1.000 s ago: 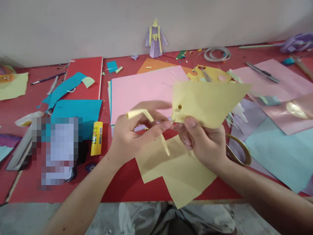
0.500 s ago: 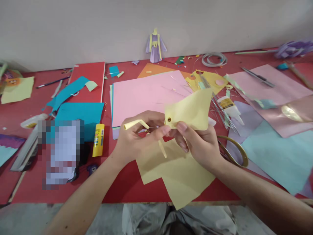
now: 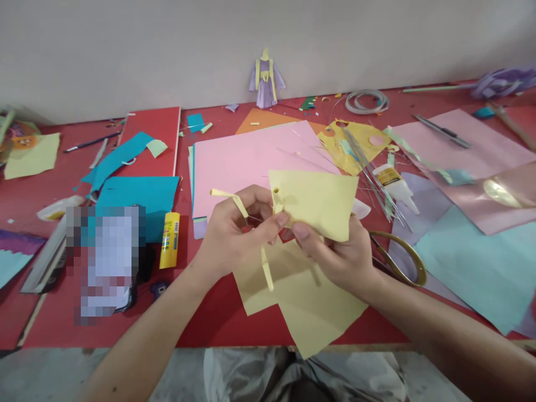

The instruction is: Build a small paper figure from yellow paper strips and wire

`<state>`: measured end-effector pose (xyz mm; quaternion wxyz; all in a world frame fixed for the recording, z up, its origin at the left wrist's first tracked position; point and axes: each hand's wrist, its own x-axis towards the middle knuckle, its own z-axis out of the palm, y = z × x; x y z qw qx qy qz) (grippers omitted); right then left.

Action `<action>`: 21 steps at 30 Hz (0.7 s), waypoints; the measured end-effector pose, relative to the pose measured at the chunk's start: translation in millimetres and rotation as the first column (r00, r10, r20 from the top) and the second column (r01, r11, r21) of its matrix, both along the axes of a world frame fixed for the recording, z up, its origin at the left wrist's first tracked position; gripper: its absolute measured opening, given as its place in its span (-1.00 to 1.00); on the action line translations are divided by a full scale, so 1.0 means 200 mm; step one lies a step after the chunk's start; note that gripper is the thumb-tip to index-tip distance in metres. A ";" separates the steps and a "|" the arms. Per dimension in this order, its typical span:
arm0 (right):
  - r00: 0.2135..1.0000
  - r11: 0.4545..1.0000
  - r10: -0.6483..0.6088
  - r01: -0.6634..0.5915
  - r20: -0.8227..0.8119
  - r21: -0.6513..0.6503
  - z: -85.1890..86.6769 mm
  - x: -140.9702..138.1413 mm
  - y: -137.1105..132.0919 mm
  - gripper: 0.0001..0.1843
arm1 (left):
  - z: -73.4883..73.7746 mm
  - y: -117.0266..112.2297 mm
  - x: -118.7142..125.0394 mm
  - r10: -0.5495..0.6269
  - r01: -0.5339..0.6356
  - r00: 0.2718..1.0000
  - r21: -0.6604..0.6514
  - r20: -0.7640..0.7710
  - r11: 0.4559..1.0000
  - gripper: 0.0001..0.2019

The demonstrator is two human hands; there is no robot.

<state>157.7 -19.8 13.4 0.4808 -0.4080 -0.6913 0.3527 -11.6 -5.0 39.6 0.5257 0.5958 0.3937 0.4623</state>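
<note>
Now the yellow paper piece (image 3: 319, 204) is turned flatter than a moment ago, and its corner with the little hole sits more to the left. The right hand (image 3: 340, 255) pinches this piece near that corner, thumb on top. The left hand (image 3: 233, 237) pinches a thin yellow strip (image 3: 242, 205), which bends over the fingers and hangs down below them. Both hands touch at the fingertips, up above a big yellow sheet (image 3: 307, 312) that lies on the red table (image 3: 209, 321). Gold scissors (image 3: 400, 259) lie just right of the right hand. A yellow glue stick (image 3: 170, 240) lies to the left, and pink paper (image 3: 243, 162) lies behind the hands.
</note>
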 end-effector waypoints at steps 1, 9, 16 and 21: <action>1.000 1.000 -0.008 0.008 0.018 0.008 0.00 0.00 0.00 -0.60 | 0.00 0.01 0.00 -0.005 0.005 1.000 -0.012 0.014 1.000 -0.82; 0.978 0.970 0.034 -0.082 -0.205 -0.228 -0.01 0.00 0.01 -0.65 | 0.00 0.00 -0.02 -0.065 0.066 0.998 0.018 -0.026 0.998 -0.82; 0.980 0.960 0.056 -0.105 -0.190 -0.261 -0.01 0.00 0.01 -0.68 | 0.00 0.00 -0.02 -0.046 0.046 0.999 -0.031 -0.010 0.998 -0.85; 0.991 0.988 0.093 -0.103 -0.092 -0.113 -0.01 0.00 0.01 -0.63 | 0.00 0.01 -0.01 -0.040 0.048 0.997 -0.117 0.067 0.992 -0.86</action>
